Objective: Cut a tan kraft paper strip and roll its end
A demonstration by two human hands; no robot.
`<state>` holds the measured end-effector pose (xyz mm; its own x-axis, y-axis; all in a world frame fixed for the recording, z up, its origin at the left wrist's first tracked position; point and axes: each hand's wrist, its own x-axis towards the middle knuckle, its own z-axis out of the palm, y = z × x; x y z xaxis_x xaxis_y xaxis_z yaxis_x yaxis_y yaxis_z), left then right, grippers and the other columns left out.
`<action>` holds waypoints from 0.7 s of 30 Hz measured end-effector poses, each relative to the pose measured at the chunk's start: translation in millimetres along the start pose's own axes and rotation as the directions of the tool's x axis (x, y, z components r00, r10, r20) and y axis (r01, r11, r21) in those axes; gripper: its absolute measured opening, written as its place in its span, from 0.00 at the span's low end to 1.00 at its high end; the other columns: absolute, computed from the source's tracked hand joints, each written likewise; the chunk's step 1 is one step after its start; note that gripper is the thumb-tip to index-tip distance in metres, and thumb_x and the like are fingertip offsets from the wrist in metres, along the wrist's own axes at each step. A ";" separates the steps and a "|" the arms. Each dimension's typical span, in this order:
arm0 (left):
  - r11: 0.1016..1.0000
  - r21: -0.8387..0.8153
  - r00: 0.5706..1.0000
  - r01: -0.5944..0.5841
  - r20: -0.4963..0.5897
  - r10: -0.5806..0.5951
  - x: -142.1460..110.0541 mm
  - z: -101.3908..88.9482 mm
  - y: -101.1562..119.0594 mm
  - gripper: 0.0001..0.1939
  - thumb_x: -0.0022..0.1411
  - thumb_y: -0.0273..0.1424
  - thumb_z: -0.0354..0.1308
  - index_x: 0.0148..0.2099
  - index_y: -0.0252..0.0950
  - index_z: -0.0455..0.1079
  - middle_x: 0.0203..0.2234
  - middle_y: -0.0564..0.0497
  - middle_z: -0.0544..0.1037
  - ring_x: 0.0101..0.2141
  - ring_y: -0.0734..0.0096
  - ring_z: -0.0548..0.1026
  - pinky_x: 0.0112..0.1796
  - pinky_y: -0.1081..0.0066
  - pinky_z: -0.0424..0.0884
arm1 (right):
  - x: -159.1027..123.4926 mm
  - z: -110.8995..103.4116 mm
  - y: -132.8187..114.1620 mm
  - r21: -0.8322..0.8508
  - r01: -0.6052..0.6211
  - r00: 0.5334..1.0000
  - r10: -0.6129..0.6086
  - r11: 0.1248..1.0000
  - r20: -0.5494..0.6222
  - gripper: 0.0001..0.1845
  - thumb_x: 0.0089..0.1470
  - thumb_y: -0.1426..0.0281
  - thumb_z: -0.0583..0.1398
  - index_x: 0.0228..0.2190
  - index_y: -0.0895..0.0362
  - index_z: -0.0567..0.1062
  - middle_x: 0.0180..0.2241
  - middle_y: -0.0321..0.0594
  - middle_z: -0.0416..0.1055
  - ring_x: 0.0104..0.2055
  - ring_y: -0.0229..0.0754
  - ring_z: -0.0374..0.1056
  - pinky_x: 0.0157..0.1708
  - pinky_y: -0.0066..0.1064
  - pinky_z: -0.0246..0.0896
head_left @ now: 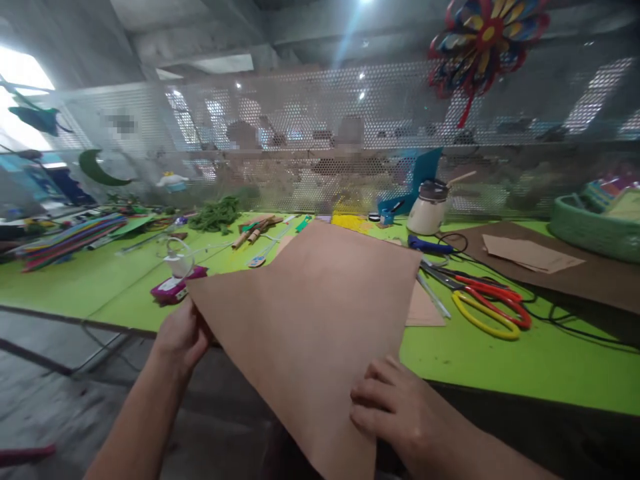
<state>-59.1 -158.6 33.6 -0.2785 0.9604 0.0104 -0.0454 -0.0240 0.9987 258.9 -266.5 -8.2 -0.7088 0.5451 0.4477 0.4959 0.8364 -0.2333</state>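
A large sheet of brown paper (pixel 320 307) is held up over the table's front edge, slightly bent, its near corner hanging down toward me. My left hand (pixel 183 333) pinches its left corner. On the right edge, my right hand (pixel 383 400) grips the sheet with fingers curled over its face; the thumb is hidden behind. Two pairs of scissors, one with yellow handles (pixel 485 315) and one with red handles (pixel 505 297), lie to the right of the paper. Beneath its right side, part of another brown piece (pixel 424 310) shows on the tabletop.
The green table (pixel 460 373) carries a purple power strip (pixel 175 287), a blue glue gun (pixel 430 245) with a black cable, and a cream jar (pixel 427 210). Brown sheets (pixel 530 253) and a green basket (pixel 595 227) stand right. Coloured sticks (pixel 75 240) lie left. A perforated metal panel (pixel 310 127) rises behind.
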 end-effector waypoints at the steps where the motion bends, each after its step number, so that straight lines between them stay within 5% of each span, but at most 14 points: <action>1: 0.994 -0.107 1.000 0.012 0.015 -0.010 -7.7 -3.0 -0.3 0.20 0.52 0.47 0.54 0.42 0.40 0.69 0.32 0.51 0.78 0.35 0.63 0.75 0.32 0.68 0.75 | 4.7 3.6 -2.1 -0.023 0.017 1.000 -0.017 1.000 -0.011 0.06 0.52 0.75 0.54 0.31 0.58 0.71 0.30 0.43 0.70 0.32 0.41 0.58 0.31 0.36 0.50; 4: 0.942 -0.318 0.994 0.106 0.037 -0.100 -38.1 -14.2 -9.0 0.24 0.52 0.52 0.51 0.44 0.40 0.69 0.36 0.50 0.77 0.38 0.62 0.75 0.32 0.69 0.76 | 22.4 19.3 -10.1 -0.105 0.102 0.993 -0.108 0.989 -0.055 0.05 0.52 0.75 0.55 0.32 0.58 0.71 0.26 0.41 0.68 0.30 0.41 0.56 0.29 0.35 0.47; 6: 0.955 -0.274 0.985 0.117 -0.091 -0.147 -59.5 -17.4 -19.2 0.18 0.47 0.39 0.62 0.42 0.42 0.69 0.36 0.54 0.78 0.37 0.66 0.76 0.31 0.76 0.75 | 34.3 33.8 -16.4 -0.147 0.167 0.982 -0.178 0.975 -0.066 0.03 0.51 0.74 0.55 0.29 0.58 0.70 0.24 0.40 0.66 0.28 0.40 0.56 0.28 0.35 0.45; 10: 0.976 -0.126 0.983 0.177 -0.030 -0.182 -82.9 -14.9 -35.1 0.25 0.43 0.32 0.66 0.46 0.44 0.67 0.36 0.54 0.78 0.33 0.64 0.77 0.28 0.74 0.74 | 48.8 52.6 -28.8 -0.163 0.278 0.953 -0.293 0.947 -0.073 0.03 0.52 0.71 0.56 0.28 0.57 0.69 0.25 0.38 0.66 0.30 0.41 0.56 0.29 0.34 0.46; 14: 0.987 -0.086 0.989 0.137 -0.036 -0.141 -76.5 -22.3 -32.4 0.30 0.42 0.34 0.66 0.50 0.43 0.65 0.32 0.54 0.79 0.28 0.63 0.77 0.25 0.72 0.74 | 48.1 31.4 -18.3 -0.185 0.201 0.980 -0.200 0.962 0.024 0.10 0.55 0.69 0.54 0.40 0.58 0.69 0.36 0.46 0.69 0.38 0.44 0.59 0.37 0.37 0.51; 18: 0.969 -0.071 0.968 0.236 0.105 -0.228 -55.3 -39.6 -22.2 0.32 0.41 0.31 0.67 0.51 0.42 0.65 0.32 0.52 0.79 0.26 0.61 0.77 0.26 0.67 0.75 | 39.5 -4.8 26.6 -0.322 -0.004 1.000 0.010 0.947 0.019 0.13 0.56 0.75 0.53 0.44 0.59 0.68 0.41 0.50 0.68 0.44 0.46 0.58 0.43 0.39 0.51; 21: 0.968 -0.036 0.963 0.249 0.112 -0.243 -35.5 -47.5 -16.4 0.27 0.41 0.30 0.66 0.48 0.41 0.68 0.34 0.51 0.79 0.27 0.62 0.77 0.27 0.70 0.75 | 29.5 -21.2 55.6 -0.384 -0.038 0.996 0.066 0.922 0.059 0.13 0.55 0.77 0.52 0.41 0.60 0.71 0.42 0.50 0.69 0.45 0.46 0.59 0.43 0.39 0.52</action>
<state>-94.0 -205.5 14.4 -0.1496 0.9622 -0.2274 -0.1478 0.2057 0.9674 276.2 -205.1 10.3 -0.7028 0.6016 0.3796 0.6775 0.7288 0.0993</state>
